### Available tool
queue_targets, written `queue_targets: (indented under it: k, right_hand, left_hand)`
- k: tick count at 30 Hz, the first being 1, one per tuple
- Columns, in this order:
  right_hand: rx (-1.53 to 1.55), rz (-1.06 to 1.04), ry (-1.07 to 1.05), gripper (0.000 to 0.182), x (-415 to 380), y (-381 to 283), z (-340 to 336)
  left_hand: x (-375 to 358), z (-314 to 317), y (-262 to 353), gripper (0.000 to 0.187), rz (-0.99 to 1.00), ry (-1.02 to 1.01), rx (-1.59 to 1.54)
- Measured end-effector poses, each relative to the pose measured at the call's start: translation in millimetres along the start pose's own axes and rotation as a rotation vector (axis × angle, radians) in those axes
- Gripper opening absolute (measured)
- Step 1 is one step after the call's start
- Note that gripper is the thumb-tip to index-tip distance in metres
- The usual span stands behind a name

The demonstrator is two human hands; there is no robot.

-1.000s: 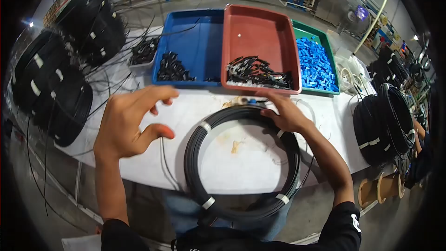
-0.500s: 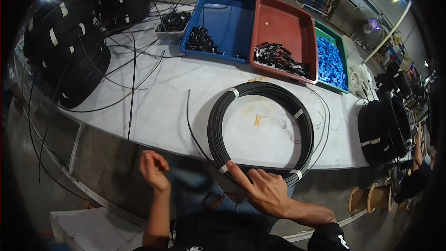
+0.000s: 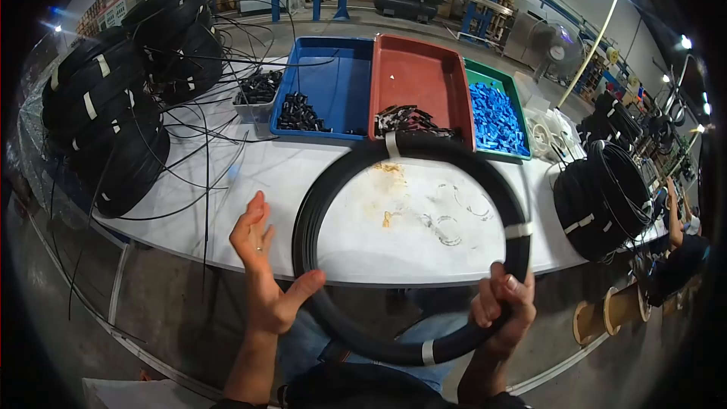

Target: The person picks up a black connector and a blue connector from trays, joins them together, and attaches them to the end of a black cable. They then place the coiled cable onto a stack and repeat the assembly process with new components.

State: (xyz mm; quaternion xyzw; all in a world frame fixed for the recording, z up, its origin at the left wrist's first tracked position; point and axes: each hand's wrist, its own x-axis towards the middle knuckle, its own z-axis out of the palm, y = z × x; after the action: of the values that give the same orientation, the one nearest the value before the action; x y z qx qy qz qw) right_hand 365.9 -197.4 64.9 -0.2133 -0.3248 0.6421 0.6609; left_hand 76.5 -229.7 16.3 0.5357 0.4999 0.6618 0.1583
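Observation:
A coil of black cable (image 3: 304,220), bound with white tape bands, is raised and tilted up over the front of the table. My right hand (image 3: 506,307) has its fingers wrapped round the coil's lower right side. On the left, my left hand (image 3: 266,280) is spread, with its thumb right at the coil's lower left edge and its fingers apart. The coil's far side overlaps the front of the red tray (image 3: 416,76) in this view.
Beyond lie a blue tray (image 3: 341,68) and a small clear box (image 3: 254,112) with black parts, and a green tray (image 3: 519,144) with blue pieces. Stacked black coils (image 3: 121,159) with loose ends stand left, more coils (image 3: 598,208) right. The white table (image 3: 227,235) bears stains.
The coil has come up off the table and tilted. My right hand has moved right and closed on it; my left hand has opened out beside it. The view has lifted.

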Motion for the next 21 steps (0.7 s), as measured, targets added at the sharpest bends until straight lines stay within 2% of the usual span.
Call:
queue_targets:
  k: [2,3,4,5,7,8,10,11,13,14,17,18,19,21]
  right_hand:
    - [0.218,0.146,0.119,0.049,-4,18,-30]
    - [0.333,0.219,0.215,0.041,-5,27,-43]
    - [0.272,0.257,0.089,0.025,-5,34,-59]
    - [0.336,0.262,0.213,0.024,-6,45,-68]
    - [0.416,0.273,0.313,0.022,-7,57,-84]
    - [0.42,0.27,0.314,0.022,-9,58,-85]
    - [0.172,0.213,0.26,0.035,-14,55,-81]
    - [0.174,0.21,0.271,0.035,-13,55,-77]
    - [-0.204,0.128,0.456,0.057,-3,53,-70]
    - [-0.356,0.132,0.488,0.075,-3,51,-79]
    - [-0.479,0.046,0.486,0.074,4,49,-84]
    - [-0.631,-0.059,0.475,0.073,8,54,-91]
    - [-0.633,-0.045,0.472,0.073,14,55,-98]
    - [-0.78,-0.153,0.43,0.068,28,52,-114]
  left_hand:
    - [5,0,-2,0.104,-0.068,-0.014,-0.017]
    - [7,1,-7,0.097,-0.084,-0.195,0.222]
    - [8,3,-12,0.091,-0.103,-0.382,0.46]
    - [9,8,-19,0.081,-0.142,-0.484,0.486]
    - [14,12,-44,0.068,-0.175,-0.54,0.31]
    - [20,14,-47,0.068,-0.172,-0.543,0.312]
    - [35,22,-47,0.063,0.012,-0.699,0.446]
    - [40,25,-46,0.063,0.012,-0.71,0.443]
    - [51,33,-42,0.062,-0.012,-0.804,0.54]
    - [52,38,-42,0.057,0.06,-0.801,0.596]
    - [53,49,-41,0.054,0.122,-0.812,0.701]
    - [53,51,-39,0.054,0.108,-0.81,0.706]
    - [52,53,-37,0.052,0.075,-0.782,0.692]
    - [47,59,-31,0.051,0.026,-0.756,0.679]
